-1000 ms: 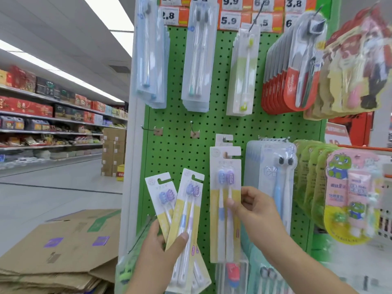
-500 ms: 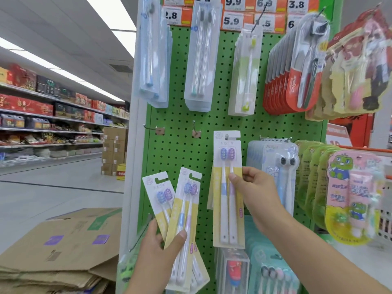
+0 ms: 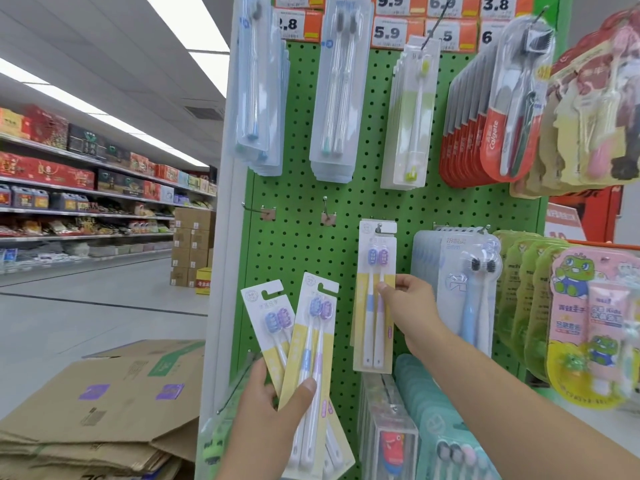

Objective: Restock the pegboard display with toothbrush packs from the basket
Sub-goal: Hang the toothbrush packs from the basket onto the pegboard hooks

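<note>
Green pegboard [image 3: 298, 237] filling the centre, its white left edge post bordering an open aisle; flattened cardboard [image 3: 104, 403] low at left. Bare board between two empty hooks [image 3: 327, 216] and the packs below. Crowded rows of hanging packs above and at right. One toothbrush pack [image 3: 375, 299] upright on its hook, right hand [image 3: 408, 306] pinching its right edge. Two fanned packs [image 3: 301, 344] gripped low in left hand [image 3: 273, 407], just clear of the board's left margin.
</note>
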